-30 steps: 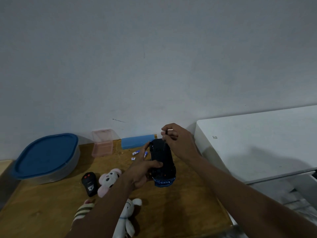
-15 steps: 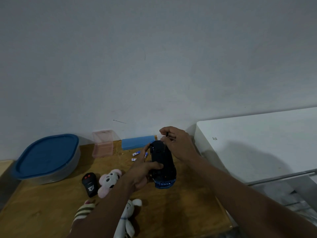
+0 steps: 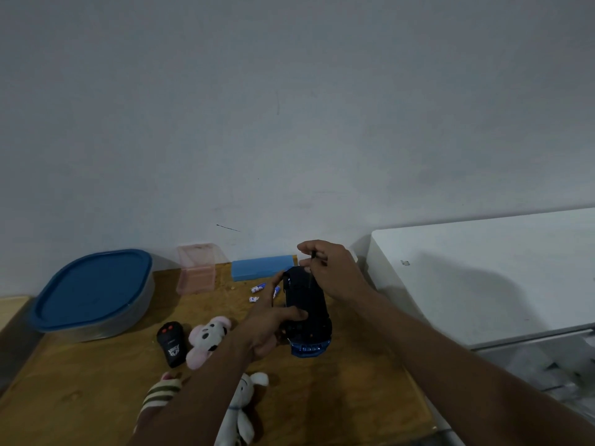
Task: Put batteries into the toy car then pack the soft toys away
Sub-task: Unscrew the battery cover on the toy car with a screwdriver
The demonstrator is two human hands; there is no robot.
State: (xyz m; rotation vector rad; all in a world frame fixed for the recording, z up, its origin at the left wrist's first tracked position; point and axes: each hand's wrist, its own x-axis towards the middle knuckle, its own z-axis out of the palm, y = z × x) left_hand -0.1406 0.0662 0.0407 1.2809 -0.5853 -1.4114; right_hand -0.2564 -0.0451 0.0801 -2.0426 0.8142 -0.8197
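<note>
Fingers of the left hand [image 3: 270,326] wrap around the toy car [image 3: 307,304], which is turned underside up just below the centre of the frame, over the wooden table [image 3: 354,397]. The right hand [image 3: 335,272] pinches a thin screwdriver [image 3: 311,272], held upright with its tip on the car's underside. Small batteries [image 3: 258,288] lie just left of the car. Three soft toys [image 3: 207,338] lie at lower left, beside a black remote [image 3: 171,342]. A tub [image 3: 93,291] with a blue lid sits at far left.

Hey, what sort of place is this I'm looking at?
Likely a plain room at home or a simple workspace, though I can't be certain: a wooden table against a bare painted wall, soft toys lying on it, and a blue-lidded storage tub.
</note>
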